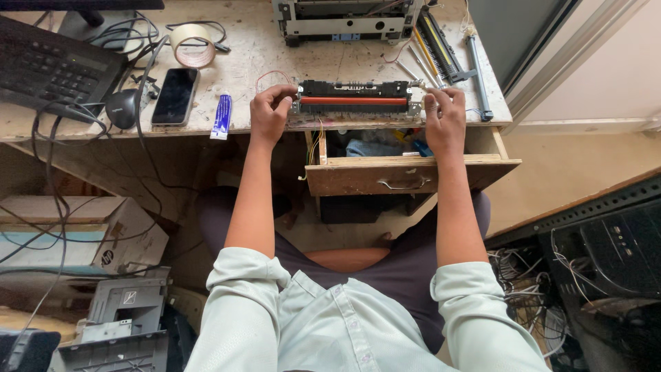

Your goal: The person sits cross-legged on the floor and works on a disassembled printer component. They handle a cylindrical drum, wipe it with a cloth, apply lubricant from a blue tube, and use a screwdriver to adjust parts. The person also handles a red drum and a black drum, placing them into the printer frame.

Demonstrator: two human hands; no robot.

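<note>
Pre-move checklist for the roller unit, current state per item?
1. Left hand on the left end of the roller unit: ok, fingers wrap that end.
2. Right hand on the right end: ok.
3. Unit fully on the desk: not ok, it sits at the front edge, above the open drawer.
4. Red wire free of the left hand: cannot tell, the loop ends at the fingers.
5. Phone and blue tube clear of the unit: ok, both lie apart to the left.
6. Loose rods clear of the right hand: ok, they lie behind it.
</note>
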